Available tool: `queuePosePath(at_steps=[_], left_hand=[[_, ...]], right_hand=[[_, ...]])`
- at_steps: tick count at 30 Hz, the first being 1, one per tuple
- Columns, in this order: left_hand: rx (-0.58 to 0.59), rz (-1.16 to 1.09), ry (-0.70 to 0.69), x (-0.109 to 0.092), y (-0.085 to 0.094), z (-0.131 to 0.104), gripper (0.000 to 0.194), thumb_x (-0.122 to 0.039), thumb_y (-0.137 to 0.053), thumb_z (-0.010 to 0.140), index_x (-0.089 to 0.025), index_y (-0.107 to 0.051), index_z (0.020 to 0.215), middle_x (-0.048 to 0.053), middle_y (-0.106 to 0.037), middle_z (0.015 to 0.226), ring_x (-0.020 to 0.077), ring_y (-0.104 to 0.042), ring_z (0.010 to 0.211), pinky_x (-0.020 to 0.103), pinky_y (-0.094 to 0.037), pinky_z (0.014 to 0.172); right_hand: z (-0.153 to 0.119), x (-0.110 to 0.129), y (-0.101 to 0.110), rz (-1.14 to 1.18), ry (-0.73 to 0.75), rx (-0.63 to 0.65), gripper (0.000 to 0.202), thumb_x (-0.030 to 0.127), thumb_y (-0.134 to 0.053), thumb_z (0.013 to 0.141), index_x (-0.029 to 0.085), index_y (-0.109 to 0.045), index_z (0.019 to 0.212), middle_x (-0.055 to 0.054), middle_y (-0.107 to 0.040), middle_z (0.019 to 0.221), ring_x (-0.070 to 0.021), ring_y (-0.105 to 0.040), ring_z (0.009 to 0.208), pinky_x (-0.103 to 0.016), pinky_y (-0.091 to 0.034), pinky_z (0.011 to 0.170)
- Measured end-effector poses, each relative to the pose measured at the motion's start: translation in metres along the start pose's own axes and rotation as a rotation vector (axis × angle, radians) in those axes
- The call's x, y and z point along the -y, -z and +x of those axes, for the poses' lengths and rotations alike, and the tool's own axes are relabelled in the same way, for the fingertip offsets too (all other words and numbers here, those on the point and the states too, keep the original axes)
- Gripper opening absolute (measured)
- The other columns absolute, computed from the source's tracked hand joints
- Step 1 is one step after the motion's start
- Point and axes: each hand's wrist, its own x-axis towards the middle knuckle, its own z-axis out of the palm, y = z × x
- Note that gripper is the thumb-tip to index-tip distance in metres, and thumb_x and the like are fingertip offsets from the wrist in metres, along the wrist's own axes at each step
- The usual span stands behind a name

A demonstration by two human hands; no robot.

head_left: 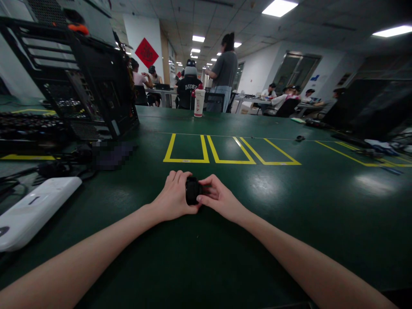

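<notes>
Between my hands is a small black object (pixel 192 191) with rounded edges, shaped like a camera lens; its exact kind is unclear. My left hand (pixel 175 194) is wrapped round its left side, fingers over the far side and thumb low at the near side. From the right, my right hand (pixel 219 196) pinches the object's right side between thumb and bent fingers. Both hands are close over the green table (pixel 225 266), short of the yellow tape outlines (pixel 186 161). Parts of the object are covered by my fingers.
An open black computer case (pixel 96 81) stands at left, with cables (pixel 64 161) and a white oblong device (pixel 38 212) nearer me. Beyond the tape is a paper cup (pixel 199 103). A small dark round item (pixel 300 138) lies right. People sit and stand in the background.
</notes>
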Motion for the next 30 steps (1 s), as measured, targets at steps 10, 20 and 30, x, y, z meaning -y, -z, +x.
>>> queuePosePath(at_steps=[10, 20, 30], left_hand=[[0.011, -0.012, 0.005, 0.000, 0.001, 0.000, 0.068, -0.049, -0.059, 0.064, -0.011, -0.038, 0.116, 0.011, -0.044, 0.102, 0.0259, -0.040, 0.091, 0.041, -0.040, 0.080], [-0.074, 0.030, -0.013, 0.005, -0.009, 0.001, 0.067, -0.049, -0.061, 0.061, -0.012, -0.039, 0.113, 0.010, -0.045, 0.099, 0.0263, -0.041, 0.090, 0.042, -0.038, 0.081], [-0.035, 0.014, -0.012, 0.004, -0.004, 0.000, 0.069, -0.048, -0.061, 0.062, -0.011, -0.038, 0.115, 0.010, -0.044, 0.102, 0.0255, -0.040, 0.091, 0.041, -0.040, 0.080]], right_hand=[[0.001, -0.004, 0.000, -0.120, -0.005, -0.050, 0.030, 0.021, -0.055, 0.077, 0.023, -0.045, 0.105, -0.005, -0.050, 0.110, -0.0185, -0.052, 0.105, -0.040, -0.045, 0.090], [0.002, -0.005, -0.001, -0.059, 0.028, -0.077, 0.024, 0.021, -0.056, 0.077, 0.023, -0.045, 0.098, -0.002, -0.052, 0.103, -0.0173, -0.056, 0.098, -0.037, -0.048, 0.084], [0.000, -0.001, 0.000, -0.023, -0.001, 0.000, 0.028, 0.021, -0.058, 0.076, 0.023, -0.045, 0.100, -0.002, -0.052, 0.108, -0.0174, -0.056, 0.100, -0.037, -0.048, 0.086]])
